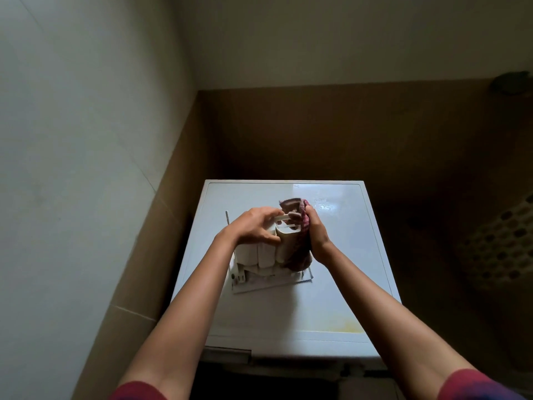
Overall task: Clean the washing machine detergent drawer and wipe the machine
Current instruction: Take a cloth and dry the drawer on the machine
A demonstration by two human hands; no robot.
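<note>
Home laundry corner, white washing machine (pixel 288 307) against tiled walls (pixel 86 140), patterned laundry basket (pixel 501 241) at right

1. Left wall (pixel 72 140): pale tiles above, brown band below.
2. Back wall (pixel 317 39): pale upper part, brown lower part.
3. Dark round fitting (pixel 512 82): mounted high at right.
4. Dotted surface (pixel 496 246): right edge, blurred.
5. Lighting: dim.

left hand (pixel 253 228) and right hand (pixel 316 236) reach out ahead, close together — both curled in a grip.
</note>
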